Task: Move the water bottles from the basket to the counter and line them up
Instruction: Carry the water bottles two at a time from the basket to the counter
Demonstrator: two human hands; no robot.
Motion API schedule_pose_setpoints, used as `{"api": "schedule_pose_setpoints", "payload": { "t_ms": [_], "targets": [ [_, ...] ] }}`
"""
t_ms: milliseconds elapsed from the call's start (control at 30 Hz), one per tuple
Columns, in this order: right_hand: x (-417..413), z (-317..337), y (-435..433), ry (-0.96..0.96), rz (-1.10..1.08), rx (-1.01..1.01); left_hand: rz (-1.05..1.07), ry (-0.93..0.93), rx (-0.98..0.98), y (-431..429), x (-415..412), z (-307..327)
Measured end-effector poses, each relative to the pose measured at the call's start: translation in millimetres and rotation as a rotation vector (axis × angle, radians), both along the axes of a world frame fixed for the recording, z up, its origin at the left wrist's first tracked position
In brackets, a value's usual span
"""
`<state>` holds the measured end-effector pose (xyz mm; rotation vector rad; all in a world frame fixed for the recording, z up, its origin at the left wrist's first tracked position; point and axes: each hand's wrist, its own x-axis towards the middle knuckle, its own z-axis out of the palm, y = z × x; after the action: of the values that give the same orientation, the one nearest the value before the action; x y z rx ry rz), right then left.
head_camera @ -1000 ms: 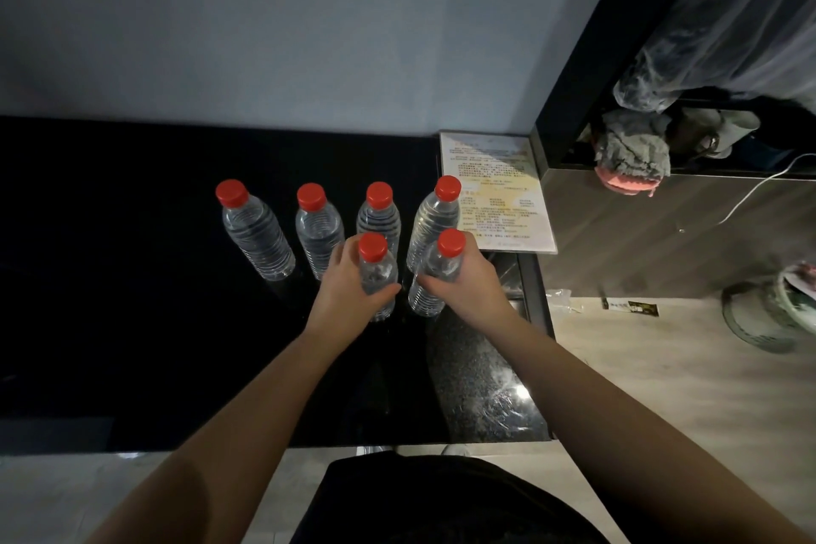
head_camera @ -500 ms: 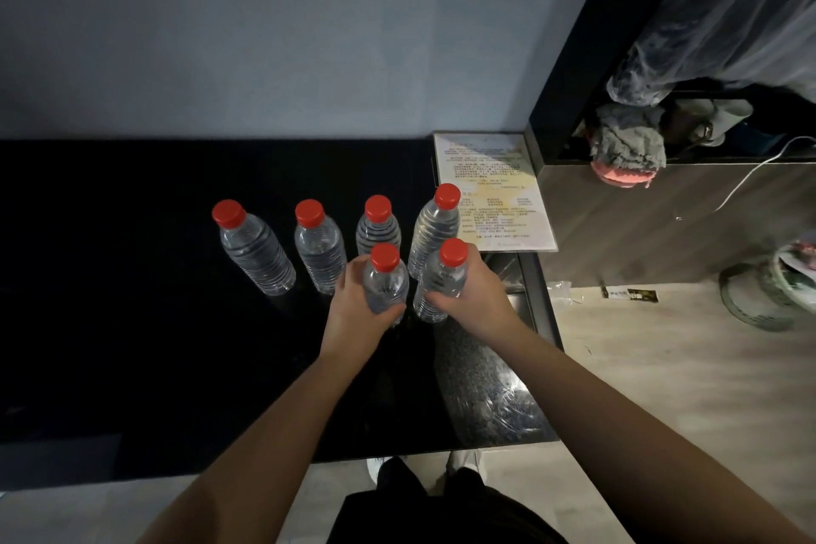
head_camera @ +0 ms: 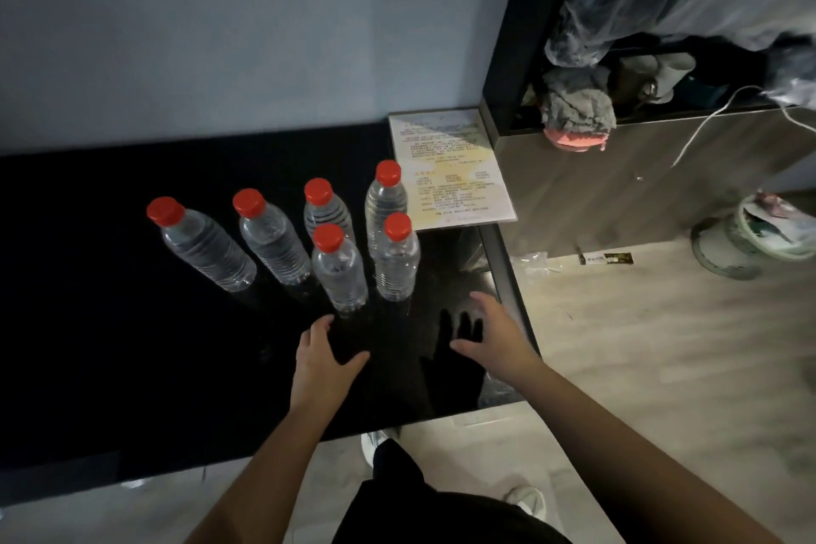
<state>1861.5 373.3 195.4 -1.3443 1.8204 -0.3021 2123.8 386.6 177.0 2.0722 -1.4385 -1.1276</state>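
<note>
Released, fingers spread, grasping nothing: left hand [head_camera: 324, 356] and right hand [head_camera: 490, 336]. Just beyond the left fingertips one red-capped water bottle [head_camera: 340, 274], beyond the right another bottle [head_camera: 397, 263], both upright on the counter [head_camera: 110, 345]; farther back, row of four more bottles [head_camera: 273, 243].

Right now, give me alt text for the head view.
Six red-capped bottles stand on a black counter, four behind and two in front. The left hand and right hand are open near them, holding nothing. A printed sheet lies beside them.
</note>
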Motion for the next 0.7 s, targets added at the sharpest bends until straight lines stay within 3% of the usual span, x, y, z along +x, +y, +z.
{"api": "schedule_pose_setpoints", "payload": {
  "t_ms": [367, 700],
  "targets": [
    [-179.3, -2.7, 132.9, 0.032, -0.199, -0.024, -0.298, -0.089, -0.017, 62.7, -156.6, 2.6],
    [-355.3, 12.1, 259.3, 0.031, -0.505, 0.002, -0.536, 0.007, -0.066, 111.4, -342.4, 8.6]
  ]
}}
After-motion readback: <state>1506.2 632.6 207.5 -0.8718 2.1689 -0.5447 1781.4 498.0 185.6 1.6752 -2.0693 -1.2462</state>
